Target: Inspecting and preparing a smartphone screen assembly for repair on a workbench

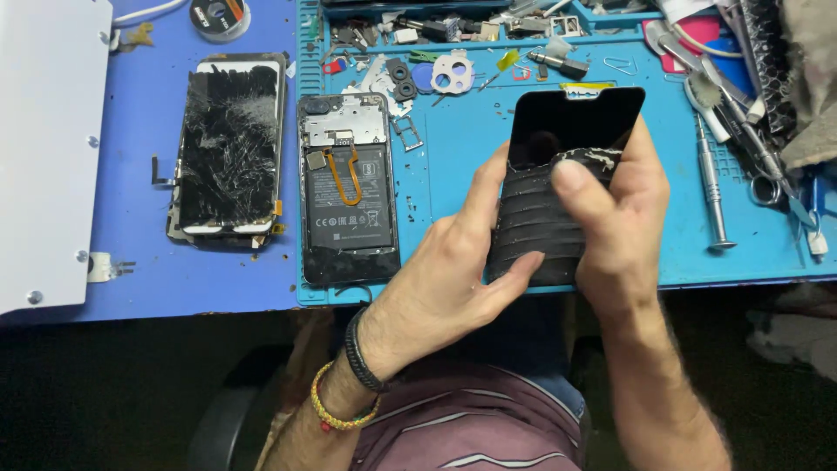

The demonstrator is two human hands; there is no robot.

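Both hands hold a black phone screen panel (567, 131) above the blue mat (462, 148) on the worktop, just right of centre. Its long axis runs roughly from 6 to 12 o'clock, tipped slightly toward 1 o'clock, with the notched top edge pointing away from the person. The left hand (445, 279) grips the panel from the 8 o'clock side, thumb across the lower edge and fingers curled up its left side. The right hand (615, 218) clasps it from the 3 o'clock side, thumb pressed onto the wrinkled black film (536, 218) that covers the lower half of the panel. At 9 o'clock from the panel an opened phone body (347, 187) lies flat with its battery showing, long axis also 6 to 12. Farther toward 9 o'clock lies a shattered screen (228, 144). A screwdriver (711, 187) lies at 3 o'clock.
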